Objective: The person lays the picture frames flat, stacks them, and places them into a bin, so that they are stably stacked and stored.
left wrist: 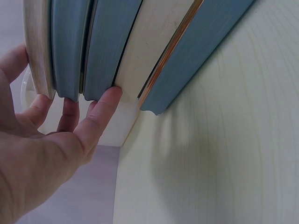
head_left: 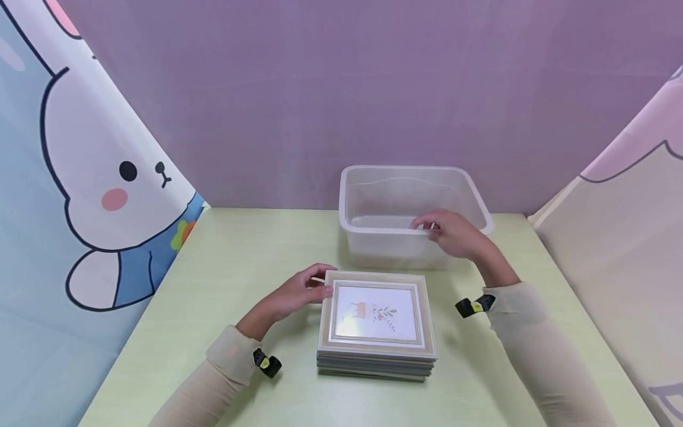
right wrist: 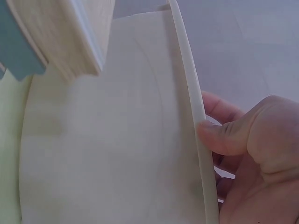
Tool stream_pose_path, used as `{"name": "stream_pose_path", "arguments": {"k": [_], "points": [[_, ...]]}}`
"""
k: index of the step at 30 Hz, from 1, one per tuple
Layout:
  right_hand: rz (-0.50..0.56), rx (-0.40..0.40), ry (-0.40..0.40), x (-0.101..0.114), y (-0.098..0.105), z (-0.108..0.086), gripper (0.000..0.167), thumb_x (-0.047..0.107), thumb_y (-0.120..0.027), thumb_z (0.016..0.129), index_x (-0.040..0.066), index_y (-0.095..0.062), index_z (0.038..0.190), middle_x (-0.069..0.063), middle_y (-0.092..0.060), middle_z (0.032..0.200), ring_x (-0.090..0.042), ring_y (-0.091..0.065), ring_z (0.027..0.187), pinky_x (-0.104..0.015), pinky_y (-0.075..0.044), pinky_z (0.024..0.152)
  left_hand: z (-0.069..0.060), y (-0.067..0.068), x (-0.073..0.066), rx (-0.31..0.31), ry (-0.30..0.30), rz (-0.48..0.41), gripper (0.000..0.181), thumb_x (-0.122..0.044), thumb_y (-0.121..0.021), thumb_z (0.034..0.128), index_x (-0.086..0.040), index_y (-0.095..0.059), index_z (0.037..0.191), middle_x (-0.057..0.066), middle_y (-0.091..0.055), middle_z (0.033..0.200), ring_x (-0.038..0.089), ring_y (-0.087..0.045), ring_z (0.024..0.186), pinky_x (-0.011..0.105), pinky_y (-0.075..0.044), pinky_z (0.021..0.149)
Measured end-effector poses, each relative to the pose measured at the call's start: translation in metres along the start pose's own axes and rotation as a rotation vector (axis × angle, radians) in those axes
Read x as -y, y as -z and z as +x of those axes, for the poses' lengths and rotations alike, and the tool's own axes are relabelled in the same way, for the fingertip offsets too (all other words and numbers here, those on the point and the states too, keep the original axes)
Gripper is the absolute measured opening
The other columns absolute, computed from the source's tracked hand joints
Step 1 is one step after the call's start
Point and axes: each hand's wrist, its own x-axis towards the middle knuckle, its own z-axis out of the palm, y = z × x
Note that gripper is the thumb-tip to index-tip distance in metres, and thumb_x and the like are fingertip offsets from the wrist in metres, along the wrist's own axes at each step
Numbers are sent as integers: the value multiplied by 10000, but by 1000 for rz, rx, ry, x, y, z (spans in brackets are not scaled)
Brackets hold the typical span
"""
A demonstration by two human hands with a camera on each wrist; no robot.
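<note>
A stack of several picture frames lies on the table, seen side-on in the left wrist view as beige and blue frame edges. The top frame is beige and holds a print of a plant. My left hand rests on the stack's left side near its far corner, fingers spread against the edges. Behind the stack stands a whitish plastic bin. With thumb outside and fingers inside, my right hand pinches the bin's near rim, right of its middle.
A light green table carries the stack and the bin. Purple cloth hangs behind it. Printed cloths flank both sides, the left one showing a cartoon rabbit.
</note>
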Motion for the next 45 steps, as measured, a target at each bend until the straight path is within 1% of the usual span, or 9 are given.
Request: {"name": "stream_pose_path", "arguments": {"k": [6,11,18,22,27,38,45], "points": [[0,-8,24,9,-6,7,396,-130,-535,892,92,-728,1157,-122,-697,1021,-287,-624,978,-449,-503,886,0,1,1,-1,4,-5,505,-290,-655,1004,-168,-483,1462,122,-547,1348,240,-555,1192,396,-565,995],[1,-2,31,16,-11,13,410,-136,-525,883,88,-730,1159,-114,-700,1010,-283,-622,988,-452,-502,900,-1,1,0,0,7,0,525,-303,-656,1003,-176,-472,1478,119,-548,1349,238,-552,1197,395,-563,999],[2,33,35,31,-16,21,398,-117,-549,895,84,-718,1194,-122,-710,1042,-296,-639,1009,-484,-519,924,-1,1,0,6,9,-8,528,-293,-661,1000,-180,-471,1479,122,-521,1366,241,-544,1197,407,-558,1007],[6,49,32,39,-19,25,405,-115,-556,892,88,-714,1205,-126,-710,1056,-298,-643,1018,-486,-521,938,-1,1,0,3,14,-4,536,-298,-663,999,-182,-466,1484,122,-498,1385,250,-537,1213,406,-556,1012],[12,60,41,48,-22,29,407,-112,-564,892,93,-715,1208,-122,-712,1067,-293,-644,1032,-478,-524,945,-2,1,-1,-3,19,0,542,-301,-666,996,-176,-465,1484,128,-511,1379,258,-537,1223,430,-556,1021],[-2,34,101,60,-36,38,383,-103,-611,877,87,-731,1188,-102,-739,1047,-276,-664,1007,-462,-536,933,-4,2,-1,-6,6,3,519,-274,-658,1002,-164,-470,1474,132,-515,1372,269,-533,1222,398,-563,1000],[-7,-4,97,60,-40,35,364,-87,-611,902,83,-732,1200,-107,-724,1094,-284,-644,1049,-463,-533,947,-4,1,-1,-5,4,-8,521,-268,-657,1003,-161,-468,1477,146,-510,1375,285,-527,1236,419,-562,1005]]}}
